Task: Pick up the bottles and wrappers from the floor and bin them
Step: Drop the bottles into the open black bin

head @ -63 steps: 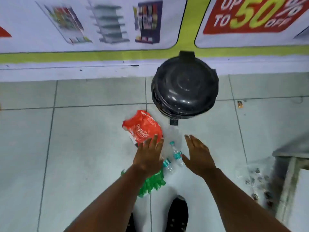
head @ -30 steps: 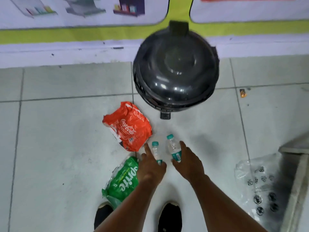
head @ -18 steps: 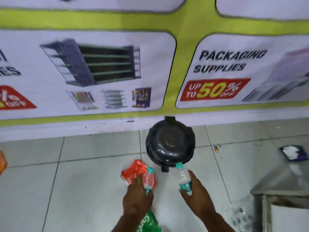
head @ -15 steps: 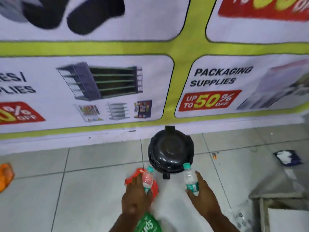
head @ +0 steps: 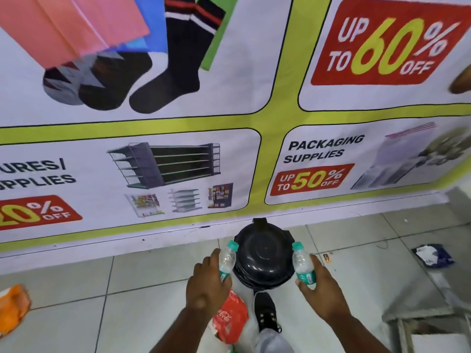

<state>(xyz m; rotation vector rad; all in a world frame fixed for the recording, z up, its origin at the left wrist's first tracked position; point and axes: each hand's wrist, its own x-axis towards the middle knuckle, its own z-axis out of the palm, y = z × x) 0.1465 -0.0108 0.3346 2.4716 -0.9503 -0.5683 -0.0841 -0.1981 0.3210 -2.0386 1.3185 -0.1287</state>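
Bottles are sitting one in each hand at this moment: the left hand [head: 207,282] is wrapping its fingers around a small clear bottle [head: 226,259] with a green cap, and the right hand [head: 319,289] is pinching a matching second bottle [head: 302,266] between thumb and fingers. Both are being held upright just on either side of the black bin [head: 263,261], which is standing against the wall poster [head: 178,169] with its domed lid looking closed. A dark shoe [head: 266,313] is resting right at the front of the bin, probably going for a pedal, though the pedal itself is hidden.

Judging by this, the task is only getting started. Nothing is visibly going into the bin yet. A red wrapper [head: 229,319] is lying on the floor [head: 76,289] just in front of the bin, beside the shoe. An orange wrapper [head: 12,307] is lying well to the left of the bin, and a blue-and-white packet [head: 430,256] is lying well to its right. All three appear to be waiting their turn.
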